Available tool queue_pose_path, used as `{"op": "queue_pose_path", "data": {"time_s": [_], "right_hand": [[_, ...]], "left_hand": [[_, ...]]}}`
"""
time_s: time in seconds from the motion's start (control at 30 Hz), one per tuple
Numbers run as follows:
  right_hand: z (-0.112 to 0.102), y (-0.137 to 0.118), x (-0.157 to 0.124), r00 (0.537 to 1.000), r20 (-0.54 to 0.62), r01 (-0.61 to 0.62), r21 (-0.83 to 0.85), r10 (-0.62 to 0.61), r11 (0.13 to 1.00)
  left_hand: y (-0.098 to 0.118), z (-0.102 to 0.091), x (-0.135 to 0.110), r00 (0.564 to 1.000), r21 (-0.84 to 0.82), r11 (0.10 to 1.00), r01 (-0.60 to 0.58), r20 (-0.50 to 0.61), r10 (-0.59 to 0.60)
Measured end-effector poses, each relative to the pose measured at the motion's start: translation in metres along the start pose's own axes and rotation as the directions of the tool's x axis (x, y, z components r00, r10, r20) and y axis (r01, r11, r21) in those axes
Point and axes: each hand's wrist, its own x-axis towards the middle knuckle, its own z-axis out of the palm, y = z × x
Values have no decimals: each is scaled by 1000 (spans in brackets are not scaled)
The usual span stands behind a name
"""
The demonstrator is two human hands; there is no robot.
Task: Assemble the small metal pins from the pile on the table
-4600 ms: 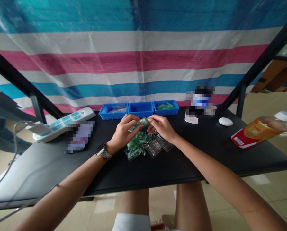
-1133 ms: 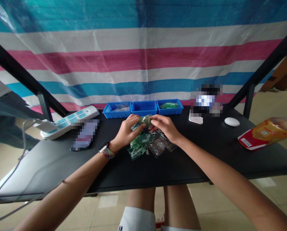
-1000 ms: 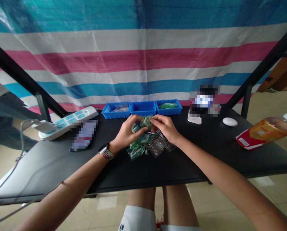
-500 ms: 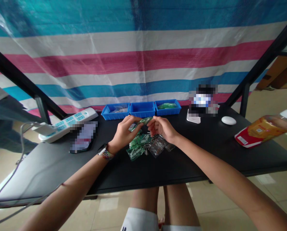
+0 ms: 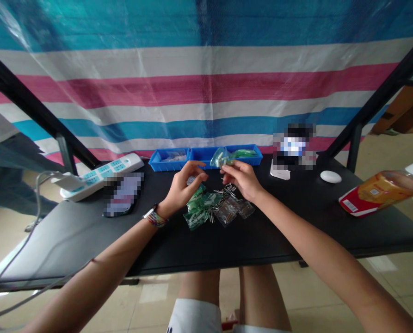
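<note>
Between the fingertips of my right hand is a small greenish clear plastic bag, raised in front of the blue trays. My left hand hovers to the left of it, thumb and fingers apart and holding nothing. Beneath my hands lies a pile of green plastic bags with small pieces inside. Clear bags with dark, thin contents lie beside them. Loose metal pins are scattered between the bags. What exactly the raised bag contains is too small to tell.
Along the back stand a left blue tray with clear bags, a middle blue tray and a right blue tray with green bags. A power strip and phone lie left. A white mouse-like object and drink bottle are right.
The green bag was between both hands; my left hand has let go. My right hand now holds it alone, a little higher and farther right.
</note>
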Motion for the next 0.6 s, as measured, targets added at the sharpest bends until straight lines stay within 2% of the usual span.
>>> {"op": "queue_pose_path", "data": {"time_s": [0.1,0.17,0.27,0.37,0.43,0.5,0.6], "right_hand": [[-8,-6,9,993,-109,-35,147,51,989],[-9,-6,8,988,-92,-104,169,120,980],[-7,-5,2,989,-17,-149,35,149,988],[-8,-3,-2,1000,10,-12,-226,15,974],[-12,-3,-2,991,22,129,-447,-133,885],[-17,-3,-1,963,111,256,-654,-244,712],[-20,-5,-2,912,313,403,-807,-267,432]], "left_hand": [[-2,0,0,1000,-18,1000,-4,-1,4],[-4,0,-1,1000,-19,1000,-6,14,7],[-3,0,-1,999,27,1000,-11,40,10],[-3,-2,0,998,131,991,-12,70,3],[-4,-3,1,992,215,976,-42,124,15],[-8,-3,2,978,302,948,-101,206,39],[-14,-3,3,950,383,907,-173,307,52]]}}
